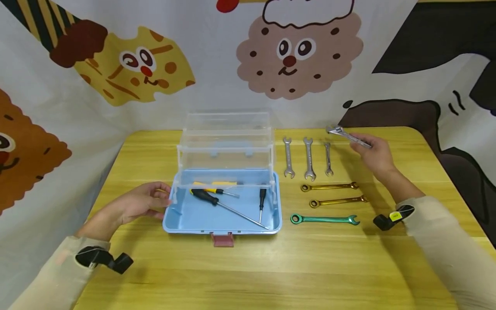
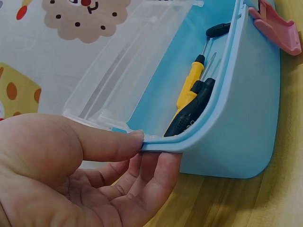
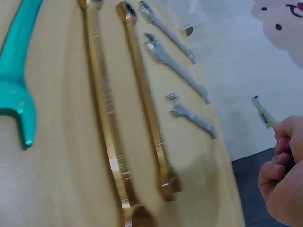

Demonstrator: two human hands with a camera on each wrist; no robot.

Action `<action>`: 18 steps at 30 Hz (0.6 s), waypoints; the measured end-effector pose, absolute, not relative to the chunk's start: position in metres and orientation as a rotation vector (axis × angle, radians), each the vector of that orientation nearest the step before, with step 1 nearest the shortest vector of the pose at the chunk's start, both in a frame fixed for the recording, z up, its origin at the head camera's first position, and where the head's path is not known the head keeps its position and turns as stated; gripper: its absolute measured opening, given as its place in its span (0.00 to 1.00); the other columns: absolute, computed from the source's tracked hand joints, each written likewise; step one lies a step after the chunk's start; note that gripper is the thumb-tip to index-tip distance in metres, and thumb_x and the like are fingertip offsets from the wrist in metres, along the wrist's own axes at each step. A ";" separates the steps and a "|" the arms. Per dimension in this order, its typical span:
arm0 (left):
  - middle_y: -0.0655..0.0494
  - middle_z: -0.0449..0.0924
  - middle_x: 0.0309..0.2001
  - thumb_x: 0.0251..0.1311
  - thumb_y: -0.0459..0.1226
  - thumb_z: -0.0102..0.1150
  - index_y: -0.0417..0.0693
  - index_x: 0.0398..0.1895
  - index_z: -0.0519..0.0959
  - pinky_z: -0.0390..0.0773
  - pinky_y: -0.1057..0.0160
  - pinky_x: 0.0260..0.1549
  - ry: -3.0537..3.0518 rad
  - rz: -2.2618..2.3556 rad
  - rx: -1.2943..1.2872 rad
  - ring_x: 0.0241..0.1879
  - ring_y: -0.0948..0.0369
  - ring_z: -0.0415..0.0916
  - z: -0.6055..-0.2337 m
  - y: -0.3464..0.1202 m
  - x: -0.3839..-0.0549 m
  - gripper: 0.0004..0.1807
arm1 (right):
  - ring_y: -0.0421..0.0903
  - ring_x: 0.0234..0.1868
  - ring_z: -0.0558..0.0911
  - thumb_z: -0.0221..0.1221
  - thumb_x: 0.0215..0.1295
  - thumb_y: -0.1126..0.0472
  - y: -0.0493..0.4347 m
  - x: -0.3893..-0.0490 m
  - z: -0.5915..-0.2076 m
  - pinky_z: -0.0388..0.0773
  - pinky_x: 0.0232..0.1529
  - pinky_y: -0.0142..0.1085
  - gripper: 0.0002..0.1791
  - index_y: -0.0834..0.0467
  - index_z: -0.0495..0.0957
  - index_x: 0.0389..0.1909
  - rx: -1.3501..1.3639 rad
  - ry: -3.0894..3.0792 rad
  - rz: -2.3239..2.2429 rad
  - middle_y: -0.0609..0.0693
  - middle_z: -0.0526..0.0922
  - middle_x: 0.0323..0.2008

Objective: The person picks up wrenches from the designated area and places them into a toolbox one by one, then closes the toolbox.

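Note:
My left hand (image 1: 140, 202) pinches the left rim of a blue toolbox (image 1: 182, 230); in the left wrist view the thumb lies on the rim and fingers curl beneath it. Inside lie a large black-handled screwdriver (image 1: 205, 196), a yellow-handled screwdriver (image 1: 207, 188) and a small black one (image 1: 262, 199). My right hand (image 1: 376, 157) holds an adjustable wrench (image 1: 345, 134) by its handle, raised over the table's back right. In the right wrist view the wrench (image 3: 263, 111) is partly hidden by the fingers. The nearest tool to it is a small silver open-end wrench (image 1: 328, 159).
The toolbox's clear lid (image 1: 226, 129) stands raised, its pink latch (image 1: 222, 240) hanging in front. Two more silver wrenches (image 1: 308, 159), two gold wrenches (image 1: 329, 187) and a green wrench (image 1: 325, 219) lie to its right. A printed cloth (image 1: 217, 51) hangs behind the table.

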State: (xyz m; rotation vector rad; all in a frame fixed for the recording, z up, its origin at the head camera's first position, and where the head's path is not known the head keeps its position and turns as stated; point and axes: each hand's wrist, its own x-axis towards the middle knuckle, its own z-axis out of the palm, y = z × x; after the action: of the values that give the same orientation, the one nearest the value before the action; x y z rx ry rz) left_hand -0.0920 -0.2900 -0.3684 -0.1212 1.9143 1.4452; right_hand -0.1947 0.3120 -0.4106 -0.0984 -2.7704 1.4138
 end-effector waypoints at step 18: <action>0.49 0.72 0.42 0.73 0.28 0.53 0.29 0.60 0.61 0.85 0.56 0.42 1.902 1.450 -0.123 0.41 0.57 0.78 -0.368 -0.291 -0.092 0.19 | 0.41 0.32 0.69 0.59 0.75 0.54 0.275 -0.208 -0.348 0.70 0.29 0.28 0.20 0.57 0.79 0.63 0.234 -2.733 1.514 0.43 0.77 0.39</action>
State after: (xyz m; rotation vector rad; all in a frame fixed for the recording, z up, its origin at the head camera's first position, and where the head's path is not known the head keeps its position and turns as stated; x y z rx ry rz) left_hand -0.0924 -0.2908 -0.3678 -0.1226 1.9023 1.4505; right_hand -0.2082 0.2754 -0.3483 0.2340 -2.7335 1.5136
